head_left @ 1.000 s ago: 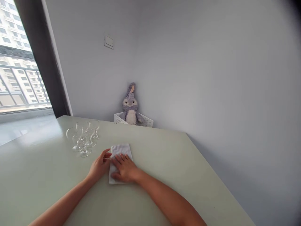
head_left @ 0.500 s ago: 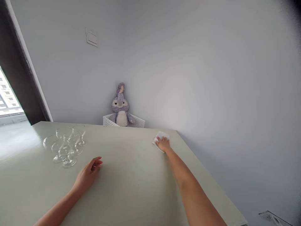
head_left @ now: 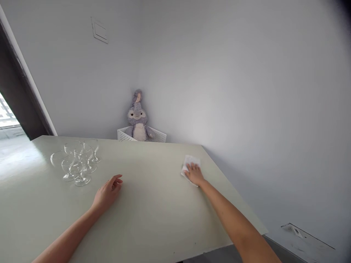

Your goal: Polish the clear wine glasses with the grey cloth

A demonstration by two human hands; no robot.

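Observation:
My right hand (head_left: 194, 174) is stretched forward, pressing a thin white cloth (head_left: 192, 159) against the pale tabletop (head_left: 153, 208) near its far right corner. Its fingers are spread over the cloth, which sticks out beyond the fingertips and along the left side. Loosely bent, my left hand (head_left: 108, 190) rests on its side on the table with its fingers slightly apart and nothing in it. Several clear stemmed glasses (head_left: 82, 179) stand upright in a cluster just beyond and left of this hand, not touching it.
Behind the table's far edge, a purple plush rabbit (head_left: 139, 132) sits in a white perforated basket (head_left: 160, 137). Grey walls (head_left: 233, 91) meet in the corner behind, with a switch plate (head_left: 100, 32) on the left one. Low on the right is a wall fixture (head_left: 296, 231).
My right hand and the white cloth have slid back from the table's far edge, toward me. The left hand has barely moved. The view has tilted down, showing more of the near table edge.

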